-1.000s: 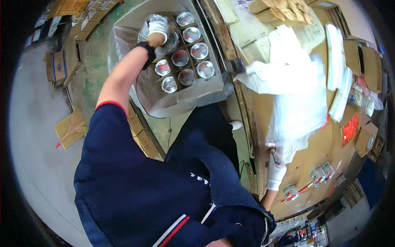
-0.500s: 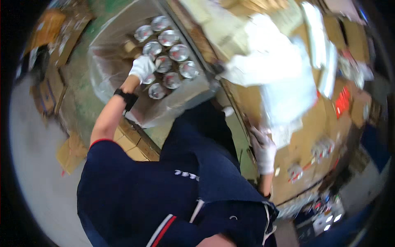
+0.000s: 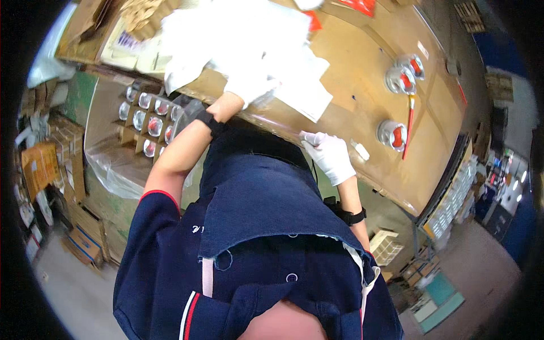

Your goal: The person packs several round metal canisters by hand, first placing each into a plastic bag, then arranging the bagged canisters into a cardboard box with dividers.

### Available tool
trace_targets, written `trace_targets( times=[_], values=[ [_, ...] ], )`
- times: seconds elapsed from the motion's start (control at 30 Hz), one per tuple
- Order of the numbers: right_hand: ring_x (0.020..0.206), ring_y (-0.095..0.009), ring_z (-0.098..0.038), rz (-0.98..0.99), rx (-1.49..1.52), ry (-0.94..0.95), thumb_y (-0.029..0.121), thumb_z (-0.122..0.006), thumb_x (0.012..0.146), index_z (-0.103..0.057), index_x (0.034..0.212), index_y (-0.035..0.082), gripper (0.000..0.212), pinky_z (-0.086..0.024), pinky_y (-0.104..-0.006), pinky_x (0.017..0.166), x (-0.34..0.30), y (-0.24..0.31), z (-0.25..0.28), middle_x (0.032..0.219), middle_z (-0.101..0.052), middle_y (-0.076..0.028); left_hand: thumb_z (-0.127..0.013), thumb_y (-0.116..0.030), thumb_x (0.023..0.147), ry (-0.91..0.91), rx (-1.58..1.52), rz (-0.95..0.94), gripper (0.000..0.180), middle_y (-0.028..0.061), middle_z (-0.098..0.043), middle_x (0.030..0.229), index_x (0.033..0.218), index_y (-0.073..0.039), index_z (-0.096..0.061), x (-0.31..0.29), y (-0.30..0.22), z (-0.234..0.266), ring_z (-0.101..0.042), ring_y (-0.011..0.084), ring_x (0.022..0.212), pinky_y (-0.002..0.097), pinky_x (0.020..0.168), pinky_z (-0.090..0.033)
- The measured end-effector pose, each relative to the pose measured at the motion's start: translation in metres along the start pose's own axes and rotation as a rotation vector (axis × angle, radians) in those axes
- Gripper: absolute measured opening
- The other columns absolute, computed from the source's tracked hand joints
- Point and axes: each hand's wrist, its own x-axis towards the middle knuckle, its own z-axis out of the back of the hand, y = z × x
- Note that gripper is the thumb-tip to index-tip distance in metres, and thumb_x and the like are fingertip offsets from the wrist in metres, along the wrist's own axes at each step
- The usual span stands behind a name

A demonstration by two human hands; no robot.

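My left hand point(image 3: 249, 90), in a white glove, is over the near edge of the table beside a bright heap of white sheets point(image 3: 226, 37). Its fingers are washed out by glare, so whether they hold a sheet does not show. My right hand point(image 3: 331, 158), gloved too, rests at the cardboard-covered table's point(image 3: 351, 113) front edge with fingers stretched out and nothing visible in them. Near it lies a small white object point(image 3: 360, 151). Farther right stand shiny round containers with red inside, one point(image 3: 391, 135) beside a thin red-handled brush point(image 3: 408, 127).
Left of my body, a plastic-lined carton point(image 3: 105, 139) holds several shiny round containers point(image 3: 154, 126) between cardboard dividers. Crumpled brown paper point(image 3: 144, 17) lies at the table's far left. Stacked cartons point(image 3: 42, 164) stand on the floor at left.
My left hand has left the carton and moved right to the white sheets on the table. My view has turned toward the table; my right hand stays at its edge.
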Motion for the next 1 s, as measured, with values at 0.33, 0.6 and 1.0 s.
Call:
trace_targets(
  times=[0.33, 0.6, 1.0],
  values=[
    [0.071, -0.031, -0.067, -0.629, -0.128, -0.604, 0.041, -0.060, 0.088, -0.074, 0.093, 0.018, 0.027, -0.053, -0.0413, 0.064, -0.090, -0.180, 0.046, 0.078, -0.068, -0.010, -0.059, -0.022, 0.088, 0.090, 0.132, 0.486, 0.020, 0.0188, -0.064, 0.095, 0.096, -0.004, -0.063, 0.032, -0.008, 0.003, -0.061, 0.0325, 0.091, 0.0436, 0.081, -0.048],
    [0.075, -0.030, -0.069, -0.557, -0.341, -0.188, 0.040, -0.065, 0.080, -0.067, 0.097, 0.013, 0.032, -0.055, -0.0427, 0.069, -0.050, -0.197, 0.067, 0.077, -0.069, -0.011, -0.059, -0.031, 0.089, 0.344, 0.051, 0.393, 0.033, 0.0200, -0.067, 0.102, 0.105, -0.003, -0.066, 0.038, -0.042, 0.002, -0.061, 0.0327, 0.094, 0.0451, 0.082, -0.048],
    [0.073, -0.030, -0.071, -0.418, -0.381, -0.089, 0.058, -0.065, 0.076, -0.067, 0.085, 0.006, 0.052, -0.056, -0.0398, 0.069, -0.048, -0.206, 0.040, 0.073, -0.071, -0.014, -0.056, -0.030, 0.094, -0.091, -0.540, 0.452, 0.040, 0.0158, -0.061, 0.122, 0.126, -0.006, -0.059, 0.001, -0.096, 0.002, -0.057, 0.0294, 0.112, 0.0399, 0.102, -0.043]
  ],
)
